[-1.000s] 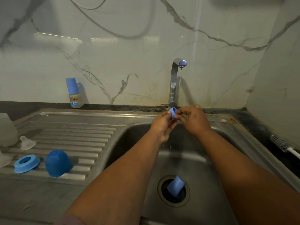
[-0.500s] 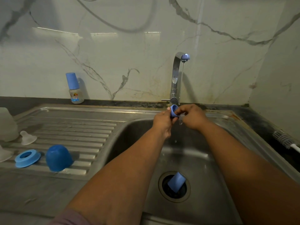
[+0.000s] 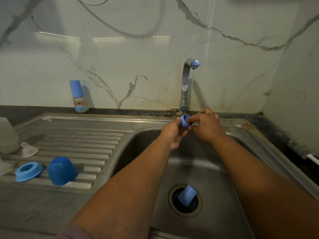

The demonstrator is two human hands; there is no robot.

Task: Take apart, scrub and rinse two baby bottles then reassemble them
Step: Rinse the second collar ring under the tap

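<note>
Over the sink basin [image 3: 146,147], under a thin stream from the tap [image 3: 186,83], both hands hold a small blue bottle ring [image 3: 184,121]. My left hand [image 3: 173,133] grips it from below. My right hand [image 3: 204,125] pinches it from the right. A blue cap [image 3: 187,195] lies tilted in the drain hole. On the drainboard lie a blue dome cap [image 3: 61,170], a blue collar ring [image 3: 28,171], a clear teat [image 3: 29,149] and a frosted bottle body [image 3: 7,135]. An assembled small bottle [image 3: 78,97] with a blue cap stands by the wall.
A bottle brush [image 3: 303,151] lies on the dark counter at the right edge. The ribbed drainboard [image 3: 82,142] takes up the left side. A marble-patterned wall rises behind the sink, and a second clear piece [image 3: 4,165] shows at the far left edge.
Both hands keep working the small blue ring under the tap; the ring has turned so its open side faces up-left. The view has shifted slightly.
</note>
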